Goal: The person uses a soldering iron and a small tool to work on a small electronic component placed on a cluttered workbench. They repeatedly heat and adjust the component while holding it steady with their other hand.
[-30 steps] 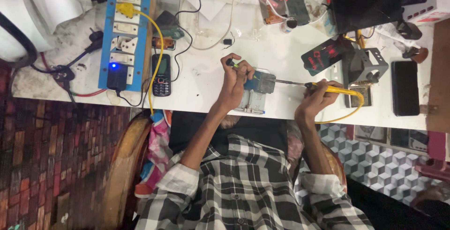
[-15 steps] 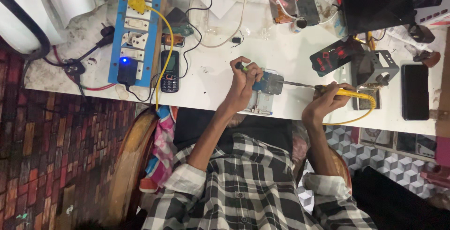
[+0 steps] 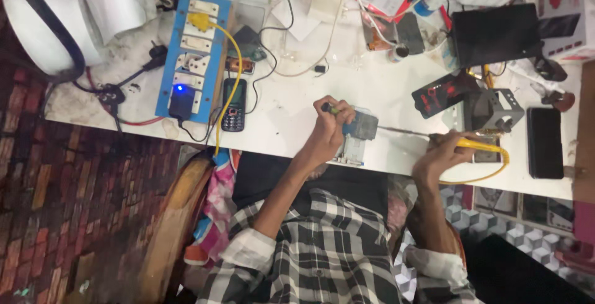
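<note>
My black-and-white checked shirt (image 3: 334,248), sleeves rolled to white cuffs (image 3: 248,251) at the elbows; forearms and hands bare below it.

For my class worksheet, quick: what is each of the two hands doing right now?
Left hand: closed around a thin dark-tipped tool, resting by the small blue-grey device.
Right hand: closed on the yellow-handled soldering iron, tip aimed at that device.

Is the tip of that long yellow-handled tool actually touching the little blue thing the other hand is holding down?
Touching. In the head view, the yellow-handled tool's thin metal shaft runs from the right hand straight to the blue part's edge, with no gap visible; the left hand rests there.
</note>
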Tool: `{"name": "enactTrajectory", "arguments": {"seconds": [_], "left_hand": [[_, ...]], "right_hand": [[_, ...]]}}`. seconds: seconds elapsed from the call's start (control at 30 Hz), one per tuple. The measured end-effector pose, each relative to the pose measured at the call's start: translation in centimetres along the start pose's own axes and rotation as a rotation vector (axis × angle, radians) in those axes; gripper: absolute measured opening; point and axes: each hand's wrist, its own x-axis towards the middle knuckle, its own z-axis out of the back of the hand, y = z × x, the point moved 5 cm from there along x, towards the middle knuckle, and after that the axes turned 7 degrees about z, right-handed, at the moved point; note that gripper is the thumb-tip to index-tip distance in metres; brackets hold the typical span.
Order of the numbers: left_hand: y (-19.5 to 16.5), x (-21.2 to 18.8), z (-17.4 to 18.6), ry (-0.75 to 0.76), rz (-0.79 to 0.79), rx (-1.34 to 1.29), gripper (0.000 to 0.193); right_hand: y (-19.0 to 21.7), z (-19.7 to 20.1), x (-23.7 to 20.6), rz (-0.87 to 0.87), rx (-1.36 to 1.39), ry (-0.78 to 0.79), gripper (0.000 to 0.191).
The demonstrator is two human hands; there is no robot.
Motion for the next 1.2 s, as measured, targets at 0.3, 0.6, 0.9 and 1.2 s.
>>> {"name": "enactTrajectory", "arguments": {"seconds": [0.3,0.6,0.9,1.2], "left_hand": [[-0.5,0.5,0.1,0.024,0.022,-0.029,0.015],[-2.6,0.4,0.3,-0.018,-0.066,0.181,0.012],[-1.6,0.1,0.4,-0.023,-0.034,0.165,0.013],[-1.2,0.9,1.0,-0.031,0.021,0.324,0.010]], "right_hand": [[-0.1,0.5,-0.7,0.052,-0.031,0.071,0.014],[3.0,-3.3,-2.4,0.009,-0.119,0.217,0.018],[3.9,-4.6,-2.9,0.088,-0.178,0.304,0.019],[2.0,-2.0,-2.2,0.012,-0.098,0.126,0.018]]}}
